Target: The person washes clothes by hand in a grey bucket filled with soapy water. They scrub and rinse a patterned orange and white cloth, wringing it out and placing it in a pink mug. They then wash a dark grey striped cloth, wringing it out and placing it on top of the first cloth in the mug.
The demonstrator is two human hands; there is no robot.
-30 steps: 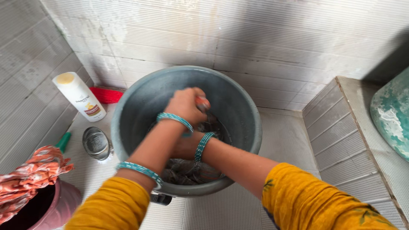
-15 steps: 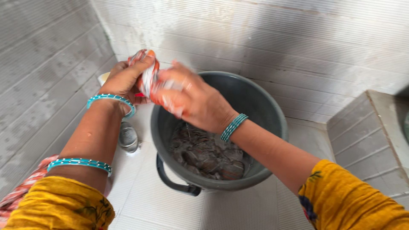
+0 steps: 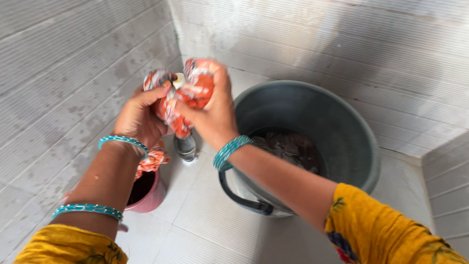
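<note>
Both my hands grip a twisted orange-and-white patterned cloth held up in the air, left of a grey bucket. My left hand holds its left end, my right hand closes over the right part. Dark wet clothes lie in the bucket's bottom. Teal bangles sit on both wrists, and my sleeves are yellow.
A pink bucket with another orange patterned cloth stands under my left wrist. A small metal cup sits on the white tiled floor. Ribbed tiled walls rise on the left and behind; a tiled ledge is at the right edge.
My hands came out of the grey bucket and moved left and up with the orange cloth, which they now twist. The view swung left, off the white bottle.
</note>
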